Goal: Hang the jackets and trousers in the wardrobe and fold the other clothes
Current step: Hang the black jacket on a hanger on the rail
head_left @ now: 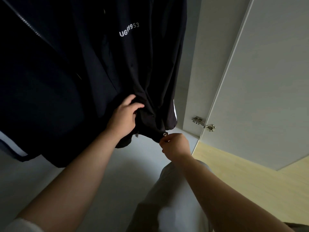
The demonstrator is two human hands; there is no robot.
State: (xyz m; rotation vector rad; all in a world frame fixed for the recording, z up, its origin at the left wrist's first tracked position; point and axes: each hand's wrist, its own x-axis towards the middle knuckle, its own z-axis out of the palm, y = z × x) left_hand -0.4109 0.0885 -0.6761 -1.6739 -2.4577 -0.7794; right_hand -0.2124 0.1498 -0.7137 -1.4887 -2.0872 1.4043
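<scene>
Left hand [124,114] grips bunched jacket [133,64] fabric. Right hand [173,144] pinches the hem just below. Jacket hangs inside wardrobe [192,81].

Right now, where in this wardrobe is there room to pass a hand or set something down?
Free: the grey wardrobe base below the black jacket, and the gap between jacket and side wall by the hinge. Crowded: left, where a second dark garment hangs close.
</scene>
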